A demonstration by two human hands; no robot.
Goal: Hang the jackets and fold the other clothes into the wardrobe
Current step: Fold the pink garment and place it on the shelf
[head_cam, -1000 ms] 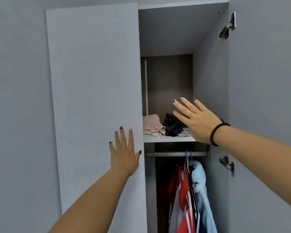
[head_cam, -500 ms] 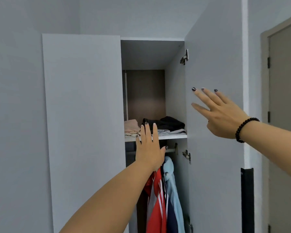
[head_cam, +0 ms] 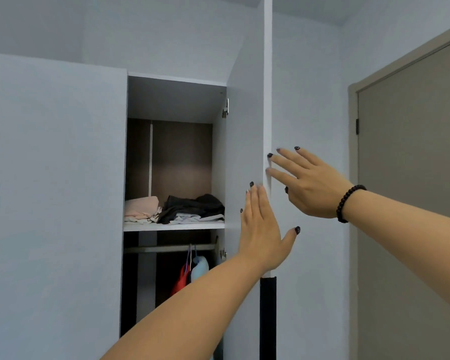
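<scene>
With jackets [head_cam: 192, 271] hung below the wardrobe shelf [head_cam: 174, 226] and folded clothes [head_cam: 177, 209] stacked on it, I laid my left hand [head_cam: 261, 229] and right hand [head_cam: 309, 185], both flat and empty, at the right door's [head_cam: 244, 141] edge, seemingly to swing it closed.

two hands [head_cam: 260, 229], two doors [head_cam: 57, 190], two jackets [head_cam: 199, 267]

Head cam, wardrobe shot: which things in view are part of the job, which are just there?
Job:
- open wardrobe door, both hands at its edge
- left hand, right hand, fingers straight
- folded clothes on the shelf
- hanging jackets on the rail

Just there:
- room door
- bead bracelet
- black strip on the door edge
</scene>
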